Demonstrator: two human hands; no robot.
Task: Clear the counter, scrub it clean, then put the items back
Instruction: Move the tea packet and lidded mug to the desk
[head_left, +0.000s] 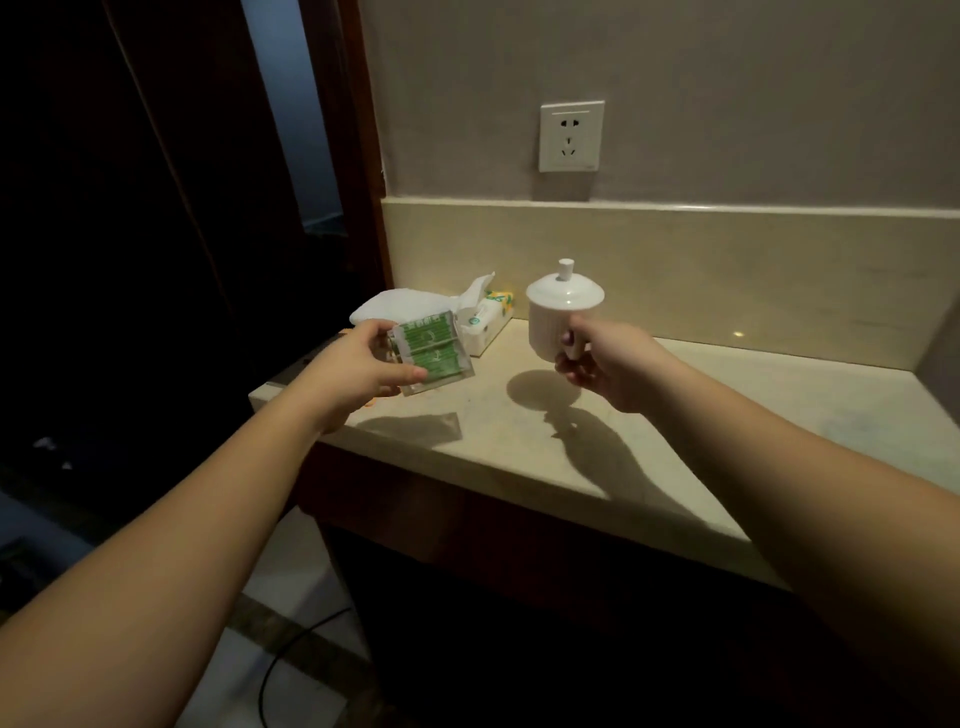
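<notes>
The surface (649, 415) is a pale, polished stone slab with a matching upstand along the far wall and a dark wooden front below. Most of it lies bare; faint smudges show near the middle and a dull patch at the right, so the scrubbing looks either unfinished or not begun. I cannot tell from this moment alone whether things are being lifted off or set back. Either way, two items are in the air and two remain at the far left corner.

There, a folded white cloth (395, 306), soft and rumpled, lies against the left edge. Just right of it, touching, sits a soft tissue pack (485, 325) in printed plastic with one sheet standing up from its slot.

The lidded cup (558, 317) is white glazed ceramic, ribbed down its sides, with a domed lid and a small knob. It hangs above the surface, its round shadow beneath. The right hand (602, 366) holds it by the handle, fingers curled closed around it.

The left hand (363, 366) pinches a pair of flat green tea sachets (434, 353), glossy and rectangular with clear sealed edges, thumb on top and fingers beneath, above the near left of the surface.

A white wall socket (570, 136) sits above.
</notes>
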